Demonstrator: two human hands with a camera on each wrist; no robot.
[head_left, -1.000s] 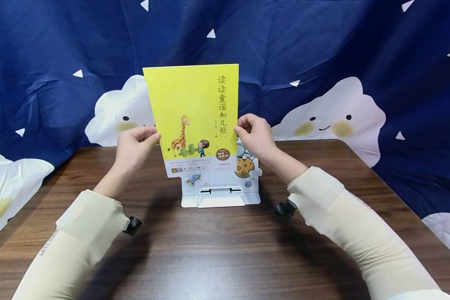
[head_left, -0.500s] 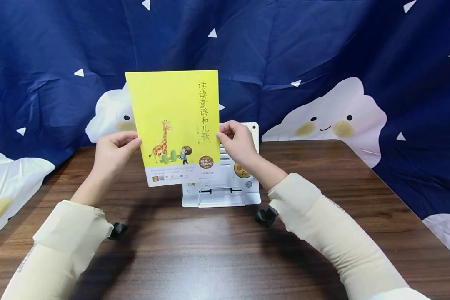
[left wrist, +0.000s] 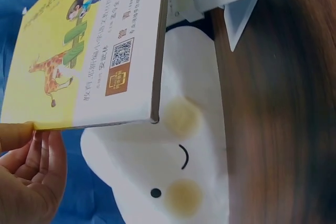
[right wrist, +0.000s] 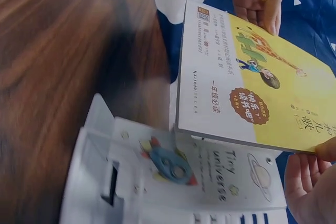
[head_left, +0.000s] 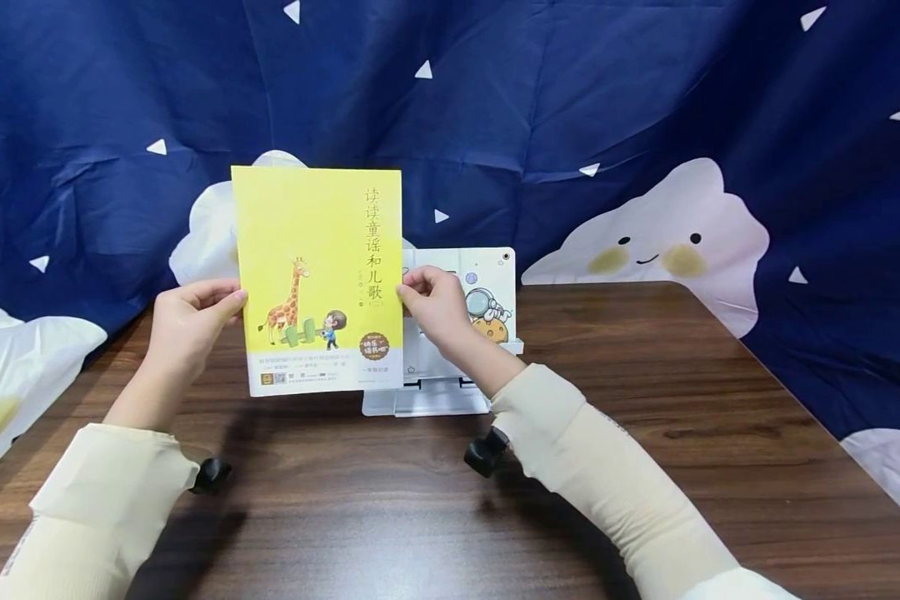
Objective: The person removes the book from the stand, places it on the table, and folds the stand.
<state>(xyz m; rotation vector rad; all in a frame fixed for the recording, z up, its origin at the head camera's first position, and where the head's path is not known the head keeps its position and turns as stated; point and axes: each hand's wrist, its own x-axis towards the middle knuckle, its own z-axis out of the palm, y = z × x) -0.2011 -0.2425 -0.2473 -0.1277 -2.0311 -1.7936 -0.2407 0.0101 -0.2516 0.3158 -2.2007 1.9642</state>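
Observation:
A yellow book [head_left: 315,242] with a giraffe and a child on its cover is held upright above the table, cover toward me. My left hand [head_left: 191,329] pinches its left edge between thumb and fingers. On the opposite edge, my right hand [head_left: 442,312] pinches the book the same way. Behind it and to its right stands a white book stand [head_left: 502,275] with an astronaut print, partly covered by the book and my right hand. In the right wrist view the stand [right wrist: 210,177] shows a rocket and the words "Tiny universe"; the book's lower edge is near it.
The dark wooden table [head_left: 682,417] stretches to both sides and toward me. A blue curtain [head_left: 607,83] with white clouds and triangles hangs behind it. Black wrist-worn devices [head_left: 486,452] sit under my cuffs.
Both hands have carried the book left and downward, away from the front of the stand. More of the stand's right side now shows. The stand has stayed in place.

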